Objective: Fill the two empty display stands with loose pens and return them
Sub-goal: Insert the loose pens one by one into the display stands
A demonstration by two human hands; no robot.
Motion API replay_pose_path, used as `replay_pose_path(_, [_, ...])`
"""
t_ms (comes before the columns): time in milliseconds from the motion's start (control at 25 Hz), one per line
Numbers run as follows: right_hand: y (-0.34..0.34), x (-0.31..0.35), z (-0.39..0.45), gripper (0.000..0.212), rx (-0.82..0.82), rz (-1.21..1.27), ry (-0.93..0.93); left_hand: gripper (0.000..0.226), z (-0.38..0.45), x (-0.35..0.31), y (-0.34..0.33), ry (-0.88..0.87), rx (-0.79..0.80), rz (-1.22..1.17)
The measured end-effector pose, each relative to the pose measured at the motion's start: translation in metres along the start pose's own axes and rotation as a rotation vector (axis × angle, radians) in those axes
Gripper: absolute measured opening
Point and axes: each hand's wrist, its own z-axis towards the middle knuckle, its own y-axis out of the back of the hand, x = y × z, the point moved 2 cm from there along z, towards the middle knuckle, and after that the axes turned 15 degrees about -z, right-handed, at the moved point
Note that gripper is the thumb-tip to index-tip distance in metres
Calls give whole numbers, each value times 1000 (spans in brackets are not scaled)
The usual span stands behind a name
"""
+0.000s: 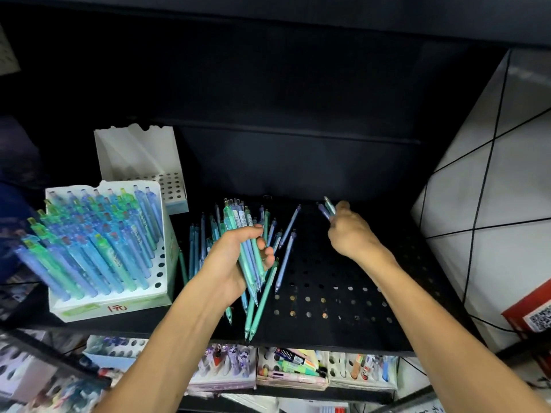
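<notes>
Our two bare forearms reached up from the bottom of the frame toward a black perforated shelf (328, 299). At centre, our left hand (235, 263) had its fingers curled round a bundle of teal and blue pens (253, 257), palm turned up, the pens fanning out above the fingers and pointing down past the wrist toward the shelf's front edge. Right of centre, our right hand (348, 231) was closed in a tight grip on a few pens (326, 208), blue and pale green, whose ends stuck out to the upper left of the knuckles.

Between and behind the hands, loose pens (286, 234) lay scattered on the shelf, mostly lengthwise, some partly hidden by the left hand's bundle.

At the left of the frame stood a white display stand (155, 287) nearly full of blue and green pens, slanted back, with a few holes along its right side open and a handwritten price label on its front lip. Just behind it, in the upper left, a second white stand (140, 156) stood with its hole grid showing bare.

Along the bottom of the frame, a lower shelf held boxes of assorted stationery (292, 368). A white tiled wall (492, 189) filled the right side.
</notes>
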Motion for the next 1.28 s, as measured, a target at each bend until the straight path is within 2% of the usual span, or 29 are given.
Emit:
replay_pose_path(120, [-8,25,-19,32,80,64,107,12,-2,-2,3,6,-13,-52])
replay_pose_path(200, [-20,37,-25,34,140,1,132,12,-3,-3,5,-22,1,-60])
replay_pose_path(400, [-21,45,-25,24,244,-129,131,6,-4,-3,8,-76,34,-58])
replay_pose_path(520, [-20,41,-26,40,225,-193,118,5,-7,-2,4,-87,48,-33])
replay_pose_path(600, [-23,40,-29,38,184,-222,130,21,-6,1,4,-78,55,-5])
replay_pose_path(720, [-26,29,-30,35,191,-183,132,79,-5,9,3,-68,39,16])
replay_pose_path(800, [-17,17,-27,23,171,-33,115,94,-5,12,1,-72,24,37])
replay_pose_path(880, [0,13,-28,19,125,253,87,89,-10,14,-5,-70,15,111])
replay_pose_path(1000, [22,33,-46,14,146,663,149,47,-16,15,-20,-107,72,281])
replay_pose_path(1080, [25,49,-64,13,171,774,203,28,-17,15,-27,-144,73,341])
replay_pose_path(1200, [19,58,-83,18,223,928,207,39,-15,12,-23,-173,-25,266])
replay_pose_path(1280, [13,58,-86,22,273,1058,135,50,-14,13,-18,-168,-44,253])
